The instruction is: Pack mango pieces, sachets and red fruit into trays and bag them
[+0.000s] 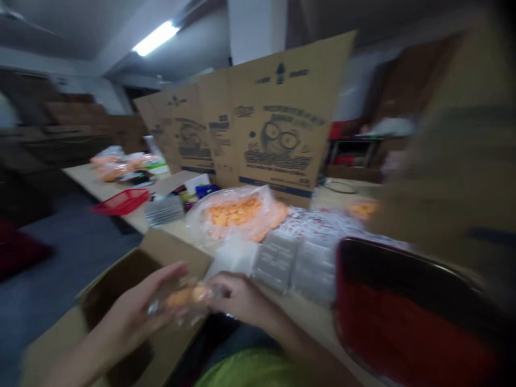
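My left hand [135, 314] and my right hand [237, 298] together hold a small clear packet with orange pieces [185, 298] low in the view, over the edge of an open cardboard box [121, 285]. Both hands have their fingers closed on the packet. The picture is smeared by motion. Beyond the hands a large clear bag of orange pieces [237, 215] lies on the table [310, 317], beside stacks of small clear packets [290, 263].
A red tray [407, 317] sits at the right front. Tall printed cardboard boxes [278, 123] stand behind the bag. A red basket [121, 201], more orange bags [116, 164] and small items lie further left on the table. Blue-grey floor is at left.
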Motion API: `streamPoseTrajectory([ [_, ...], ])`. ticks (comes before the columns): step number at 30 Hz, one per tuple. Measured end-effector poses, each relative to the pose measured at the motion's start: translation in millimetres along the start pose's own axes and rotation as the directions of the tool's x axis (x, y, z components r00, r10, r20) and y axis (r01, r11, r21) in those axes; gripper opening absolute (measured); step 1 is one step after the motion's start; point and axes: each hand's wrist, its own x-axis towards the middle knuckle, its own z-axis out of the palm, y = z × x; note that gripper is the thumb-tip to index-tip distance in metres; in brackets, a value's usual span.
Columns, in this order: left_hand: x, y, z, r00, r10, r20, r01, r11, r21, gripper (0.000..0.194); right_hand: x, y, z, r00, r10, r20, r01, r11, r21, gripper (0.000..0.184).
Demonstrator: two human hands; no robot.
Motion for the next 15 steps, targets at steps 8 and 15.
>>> streamPoseTrajectory([
  [8,-16.8,-91.8,-63.7,0.795,-0.514,-0.323,0.428,0.852,-0.302,0.039,15.7,25.2,-6.4,0.983,0.13,-0.133,-0.115,0.986,0.117,0.048],
  [15,-47.5,-274.7,-43.5,0.424,-0.826,-0.371,0.58,0.562,-0.589,0.049,3.6,55.9,-31.6,0.939,0.26,-0.226,-0.222,0.958,0.18,0.04],
])
